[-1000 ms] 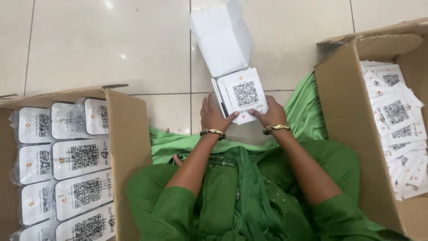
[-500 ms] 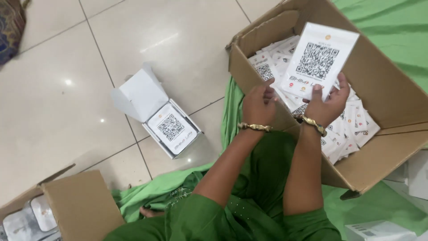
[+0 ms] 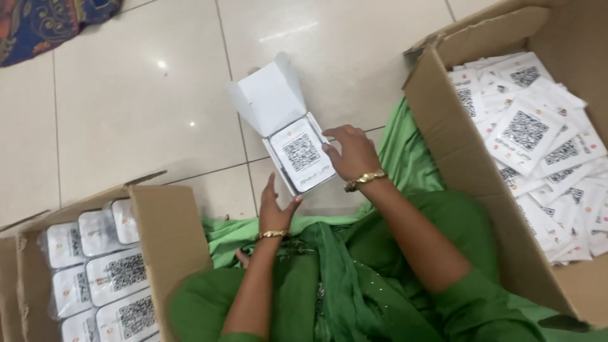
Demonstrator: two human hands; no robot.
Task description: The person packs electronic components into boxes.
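1. Pale floor tiles (image 3: 126, 126) lie under everything, with a patterned cloth (image 3: 50, 22) at the top corner.
2. Your right hand (image 3: 354, 155) has its fingers curled onto the edge of a white card (image 3: 303, 155) — the card sits in the small white box (image 3: 278, 120), lid up.
3. Your left hand (image 3: 275, 212) is spread flat, fingers loose, at the box's near corner.
4. Judging outward: the right carton (image 3: 468, 164) holds many loose cards yet to be boxed, and the left carton (image 3: 164, 234) holds wrapped packs — the work looks midway.
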